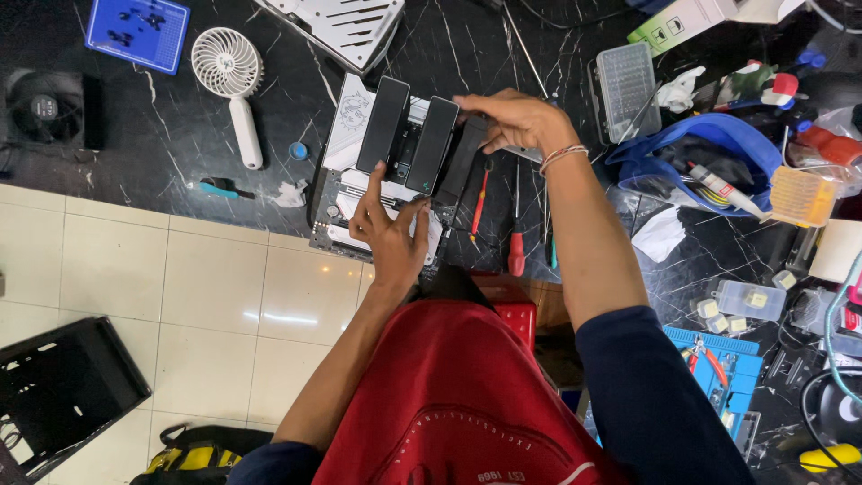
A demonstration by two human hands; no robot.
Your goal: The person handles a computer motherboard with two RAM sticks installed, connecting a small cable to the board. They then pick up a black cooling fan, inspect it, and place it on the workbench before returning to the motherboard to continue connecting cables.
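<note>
- Black marble-patterned counter (180,171) with white veins carries nearly everything in view; its near edge meets a cream tiled floor (162,296).
- Black open-sided metal case frame (58,386) lies on that floor at the lower left, well apart from the hands.
- White and silver computer motherboard (346,171) lies flat on the counter, hanging a little past the counter's edge, its long axis running from the person toward the far side with a slight lean to the right.
- Three black oblong heatsink covers lie side by side over the board, long axes parallel to it: the left cover (383,123) and the middle cover (432,144) sit on the board.
- Right-most black cover (462,162) is pinched at its far end by the right hand (516,119), fingers curled over it.
- Left hand (391,235) rests on the board's near edge, fingers spread and pressing, gripping nothing.
- White handheld fan (232,81) lies to the left of the board, apart from it.
- Blue fabric pouch of tools (696,157) sits to the right.
- Red-handled screwdrivers (516,242) lie just right of the board, under the right forearm.
</note>
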